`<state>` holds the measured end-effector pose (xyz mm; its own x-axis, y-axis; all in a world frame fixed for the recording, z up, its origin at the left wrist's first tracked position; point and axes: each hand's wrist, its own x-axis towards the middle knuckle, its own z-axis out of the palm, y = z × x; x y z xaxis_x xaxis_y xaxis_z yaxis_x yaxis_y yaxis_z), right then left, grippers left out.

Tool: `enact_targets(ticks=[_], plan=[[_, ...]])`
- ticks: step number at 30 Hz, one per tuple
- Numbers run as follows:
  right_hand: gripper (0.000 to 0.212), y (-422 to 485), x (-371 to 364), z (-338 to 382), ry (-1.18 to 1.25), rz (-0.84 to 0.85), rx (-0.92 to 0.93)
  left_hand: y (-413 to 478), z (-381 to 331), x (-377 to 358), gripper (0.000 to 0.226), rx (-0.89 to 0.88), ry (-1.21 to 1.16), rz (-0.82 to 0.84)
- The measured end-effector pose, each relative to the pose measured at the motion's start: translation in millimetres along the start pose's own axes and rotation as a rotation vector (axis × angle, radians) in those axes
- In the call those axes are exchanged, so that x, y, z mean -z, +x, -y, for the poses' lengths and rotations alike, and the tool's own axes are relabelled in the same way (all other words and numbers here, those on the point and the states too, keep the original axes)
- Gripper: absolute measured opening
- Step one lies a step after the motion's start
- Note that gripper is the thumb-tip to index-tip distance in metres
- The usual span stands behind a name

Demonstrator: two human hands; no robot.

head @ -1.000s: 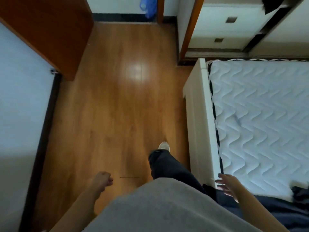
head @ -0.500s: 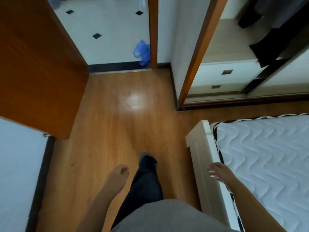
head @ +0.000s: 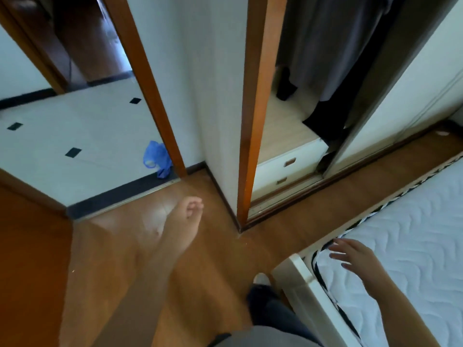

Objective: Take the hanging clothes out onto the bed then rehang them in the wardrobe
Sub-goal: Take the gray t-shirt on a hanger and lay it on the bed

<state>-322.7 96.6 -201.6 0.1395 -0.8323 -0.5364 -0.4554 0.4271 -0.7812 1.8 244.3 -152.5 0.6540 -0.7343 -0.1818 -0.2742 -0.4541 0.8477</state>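
The wardrobe (head: 253, 101) stands ahead with its sliding door open, framed in brown wood. Inside hang grey clothes (head: 323, 43) and a black garment (head: 325, 116) above a white drawer unit (head: 288, 169). The bed (head: 413, 251) with a white quilted mattress lies at the lower right. My left hand (head: 185, 216) is stretched forward over the wooden floor, fingers curled, holding nothing. My right hand (head: 350, 254) hovers over the mattress corner with fingers spread and empty. Neither hand touches the clothes.
A doorway at the left opens onto a white tiled floor (head: 75, 136) where a blue plastic bag (head: 155, 159) lies by the door frame. A brown door (head: 25, 246) stands at the lower left. My shoe (head: 260, 279) is beside the white bed frame (head: 308, 296).
I have walked along the bed toward the wardrobe and the view has risen, bringing the hanging clothes into sight. My left hand has swung forward; my right hand stays near the mattress corner.
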Motion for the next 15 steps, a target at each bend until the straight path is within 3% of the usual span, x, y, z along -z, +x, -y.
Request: enact_targets(ticks=[9,15], plan=[[0.015,108.0,67.7,142.2,0.19,-0.156,0.261,102.5,-203.3,-64.1,0.03,-0.679,0.114,-0.121],[0.017,142.6,89.9,243.9,0.199,-0.176,0.462,153.6,-293.6,-85.4,0.031,-1.08,0.135,-0.144]])
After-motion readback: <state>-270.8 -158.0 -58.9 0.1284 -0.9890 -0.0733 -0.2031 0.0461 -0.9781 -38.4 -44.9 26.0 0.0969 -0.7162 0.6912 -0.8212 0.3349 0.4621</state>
